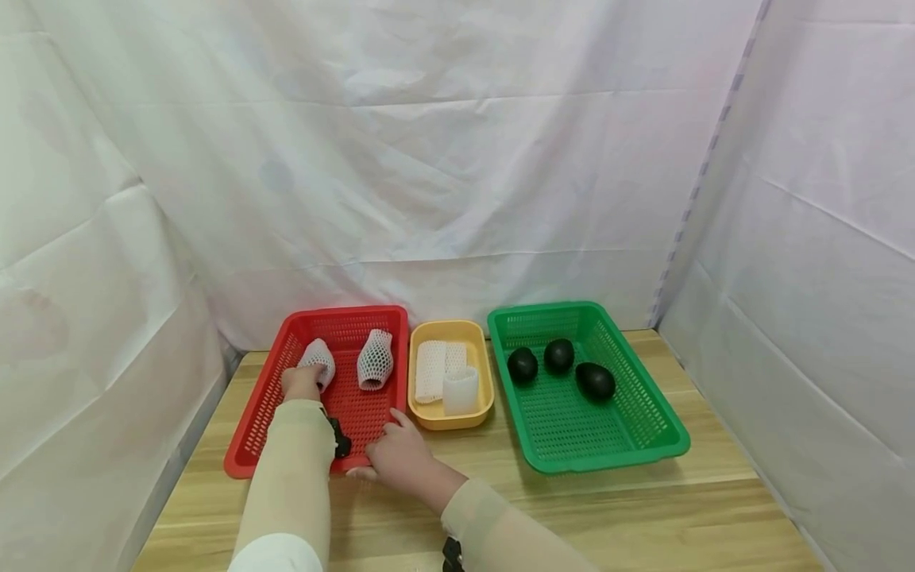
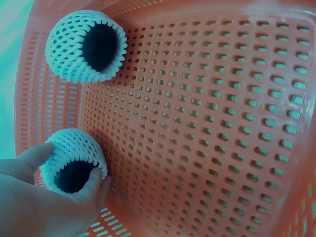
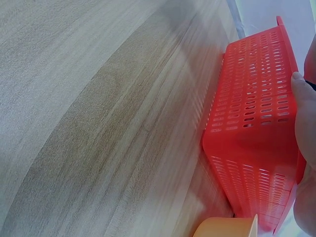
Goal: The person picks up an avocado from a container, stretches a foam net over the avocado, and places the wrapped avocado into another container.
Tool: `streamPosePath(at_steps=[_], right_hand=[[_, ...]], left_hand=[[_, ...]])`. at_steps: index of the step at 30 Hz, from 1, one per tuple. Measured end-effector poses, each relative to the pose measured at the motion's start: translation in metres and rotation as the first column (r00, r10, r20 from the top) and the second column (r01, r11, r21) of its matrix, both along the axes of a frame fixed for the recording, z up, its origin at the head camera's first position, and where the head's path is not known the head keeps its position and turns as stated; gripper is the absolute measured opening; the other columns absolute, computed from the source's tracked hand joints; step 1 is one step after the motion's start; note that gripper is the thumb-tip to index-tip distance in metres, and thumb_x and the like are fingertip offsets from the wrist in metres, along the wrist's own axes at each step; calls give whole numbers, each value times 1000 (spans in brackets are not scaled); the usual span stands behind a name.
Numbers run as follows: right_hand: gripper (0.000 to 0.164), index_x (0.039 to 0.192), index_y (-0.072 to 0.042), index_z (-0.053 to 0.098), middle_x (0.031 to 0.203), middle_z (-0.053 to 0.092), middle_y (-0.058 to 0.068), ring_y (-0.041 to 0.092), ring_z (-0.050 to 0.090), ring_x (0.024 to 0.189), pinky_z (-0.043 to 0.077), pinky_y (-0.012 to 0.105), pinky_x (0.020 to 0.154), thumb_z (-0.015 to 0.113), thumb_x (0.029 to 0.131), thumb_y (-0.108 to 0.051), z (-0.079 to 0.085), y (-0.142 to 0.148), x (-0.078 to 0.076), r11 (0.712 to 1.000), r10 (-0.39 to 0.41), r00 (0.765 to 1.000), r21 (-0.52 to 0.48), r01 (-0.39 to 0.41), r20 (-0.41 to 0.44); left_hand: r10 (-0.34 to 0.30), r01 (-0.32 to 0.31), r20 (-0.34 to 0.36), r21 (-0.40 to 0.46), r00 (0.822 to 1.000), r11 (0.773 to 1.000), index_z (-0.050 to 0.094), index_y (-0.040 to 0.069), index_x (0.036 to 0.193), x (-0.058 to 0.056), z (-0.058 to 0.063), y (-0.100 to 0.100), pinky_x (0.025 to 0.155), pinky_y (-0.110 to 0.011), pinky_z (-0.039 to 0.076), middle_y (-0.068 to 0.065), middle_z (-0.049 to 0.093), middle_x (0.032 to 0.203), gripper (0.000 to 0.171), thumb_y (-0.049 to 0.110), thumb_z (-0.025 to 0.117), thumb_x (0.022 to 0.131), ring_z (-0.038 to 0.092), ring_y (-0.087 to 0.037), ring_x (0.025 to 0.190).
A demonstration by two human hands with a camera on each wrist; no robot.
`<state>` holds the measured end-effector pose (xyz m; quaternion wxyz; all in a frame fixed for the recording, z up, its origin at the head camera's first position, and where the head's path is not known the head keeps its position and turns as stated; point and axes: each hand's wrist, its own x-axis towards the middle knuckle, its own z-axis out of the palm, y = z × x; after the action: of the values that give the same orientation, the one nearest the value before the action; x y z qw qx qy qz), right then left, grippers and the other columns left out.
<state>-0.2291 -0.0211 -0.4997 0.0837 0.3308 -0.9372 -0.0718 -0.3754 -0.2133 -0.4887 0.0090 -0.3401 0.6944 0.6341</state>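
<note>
My left hand point(image 1: 302, 383) reaches into the red basket point(image 1: 336, 459) and holds a dark avocado in a white foam net point(image 2: 81, 143), thumb and fingers on opposite sides. The avocado's dark end shows at the net's opening in the left wrist view. A second netted avocado point(image 1: 375, 361) lies to its right in the same basket, untouched. With my right hand point(image 1: 403, 457) I grip the basket's rim at the front right corner. In the right wrist view, the thumb point(image 3: 302, 89) lies against the rim; the other fingers are mostly hidden.
Beside the red basket stands a small yellow basket point(image 1: 452, 423) with white foam nets point(image 1: 431, 372). Further right, a green basket point(image 1: 557, 453) holds three bare dark avocados point(image 1: 595, 382). All stand on a wooden table point(image 1: 643, 516), with white cloth point(image 1: 443, 183) hanging behind and at both sides.
</note>
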Motion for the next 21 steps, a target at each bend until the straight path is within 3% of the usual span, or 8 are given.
streamPosePath(at_steps=[5, 10, 14, 17, 21], right_hand=[[53, 81, -30, 72, 76, 68, -15, 11, 59, 93, 25, 42, 112, 35, 95, -66, -1, -1, 0, 1000, 5, 1000, -24, -4, 19], [53, 84, -30, 73, 77, 69, -15, 11, 59, 93, 26, 43, 111, 35, 95, -66, -1, 1, -1, 1000, 10, 1000, -27, -10, 9], [53, 83, -30, 73, 76, 69, -15, 11, 59, 92, 27, 43, 111, 36, 95, -66, -2, 1, -2, 1000, 5, 1000, -26, -5, 10], [53, 84, -30, 73, 76, 68, -15, 11, 59, 92, 27, 43, 111, 36, 95, -66, -2, 1, -2, 1000, 6, 1000, -25, -6, 16], [53, 85, -30, 73, 76, 68, -15, 11, 58, 91, 27, 43, 111, 37, 95, -66, -1, 0, -1, 1000, 6, 1000, -26, -5, 28]], left_hand=[[61, -59, -22, 79, 998, 995, 26, -8, 149, 1, 4, 4, 100, -40, 45, -22, 32, 150, 78, 13, 70, 88, 35, -30, 134], [100, -94, -26, 182, 995, 979, 8, -2, 154, 4, 9, 9, 106, -39, 38, -15, 21, 156, 83, 11, 62, 92, 27, -26, 140], [112, -109, 1, 233, 994, 966, 2, 5, 155, 5, 11, 11, 96, -37, 47, -12, 20, 157, 85, 15, 60, 94, 33, -26, 136], [163, -162, 24, 326, 986, 931, 0, 10, 156, 6, 11, 11, 86, -29, 50, -9, 20, 157, 86, 14, 60, 94, 40, -21, 129], [200, -213, 73, 373, 977, 903, 2, 10, 155, 11, 14, 14, 88, -22, 49, -7, 20, 156, 82, 17, 58, 96, 48, -16, 120]])
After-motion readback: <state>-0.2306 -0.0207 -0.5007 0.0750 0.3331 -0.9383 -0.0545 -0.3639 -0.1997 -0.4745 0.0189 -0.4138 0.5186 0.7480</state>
